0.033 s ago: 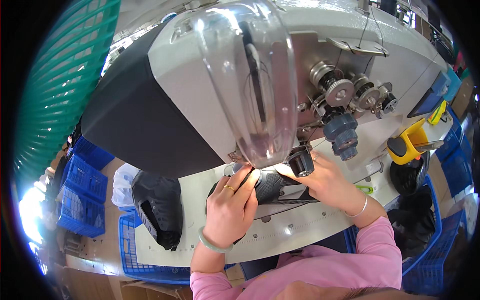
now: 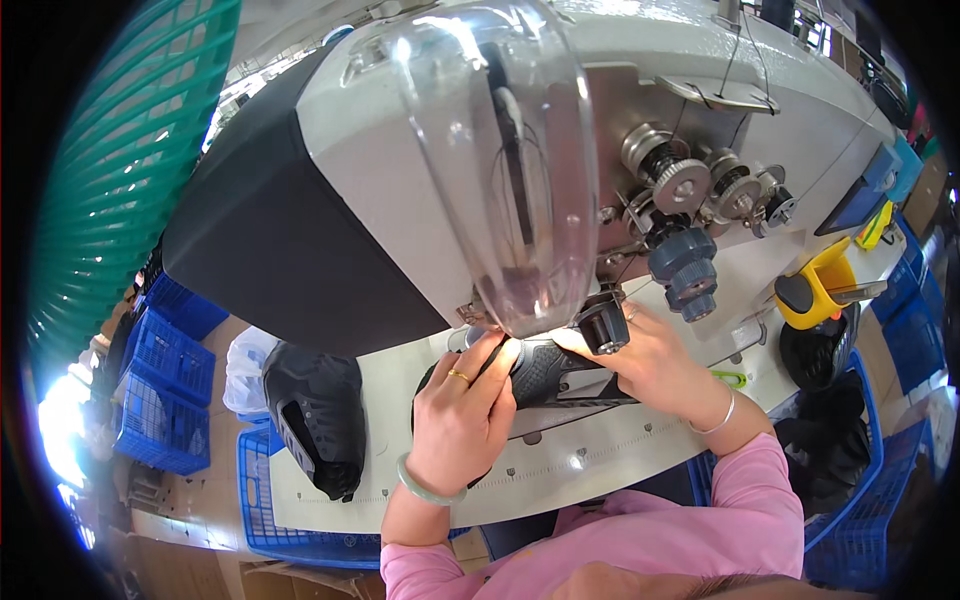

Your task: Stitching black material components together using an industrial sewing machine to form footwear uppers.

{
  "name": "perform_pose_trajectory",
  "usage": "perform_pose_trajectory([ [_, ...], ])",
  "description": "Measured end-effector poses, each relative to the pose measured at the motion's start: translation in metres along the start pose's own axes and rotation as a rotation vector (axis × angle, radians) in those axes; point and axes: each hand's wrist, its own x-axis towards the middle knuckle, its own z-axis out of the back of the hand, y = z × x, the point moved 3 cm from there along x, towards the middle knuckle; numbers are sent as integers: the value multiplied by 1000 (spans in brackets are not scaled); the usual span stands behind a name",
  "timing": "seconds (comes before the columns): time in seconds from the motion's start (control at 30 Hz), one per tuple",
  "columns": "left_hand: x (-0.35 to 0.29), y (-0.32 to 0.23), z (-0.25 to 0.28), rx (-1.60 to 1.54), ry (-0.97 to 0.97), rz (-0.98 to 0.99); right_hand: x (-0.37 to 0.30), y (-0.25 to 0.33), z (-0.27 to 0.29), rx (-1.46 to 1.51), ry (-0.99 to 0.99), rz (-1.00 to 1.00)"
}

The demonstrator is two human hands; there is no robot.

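Observation:
A black shoe upper [image 2: 548, 376] lies on the white bed of an industrial sewing machine [image 2: 390, 170], under its head. My left hand [image 2: 462, 410], with a gold ring and a pale bangle, grips the upper's left part, thumb and fingers close together by the needle area. On the other side my right hand [image 2: 655, 365] holds the upper's right part, its fingers partly hidden behind a dark knob [image 2: 603, 325]. The clear guard [image 2: 500, 180] and machine head cover the needle and the stitching spot. Another black shoe upper [image 2: 318, 415] rests on the bed at the left.
Thread tension dials [image 2: 680, 185] jut out above my right hand. Yellow-handled snips [image 2: 820, 285] and a green tool [image 2: 732, 379] are at the right. A blue crate [image 2: 870, 470] there holds black uppers. Blue crates [image 2: 165, 390] and a green basket [image 2: 130, 160] stand left.

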Motion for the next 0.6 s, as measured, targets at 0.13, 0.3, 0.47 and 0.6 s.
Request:
perform_pose_trajectory([
  [0.13, -1, -1, -2, 25, 5, 6, 1, -4, -1, 44, -27, 25],
  [0.3, -3, -4, -3, 109, -9, -14, 1, -10, -6, 27, -47, 67],
  [0.47, -4, -8, -5, 157, 11, 22, 5, -2, -5, 74, -98, 75],
  [0.6, -2, 0, -3, 64, -66, 58, 5, -4, -6, 73, -70, 65],
])
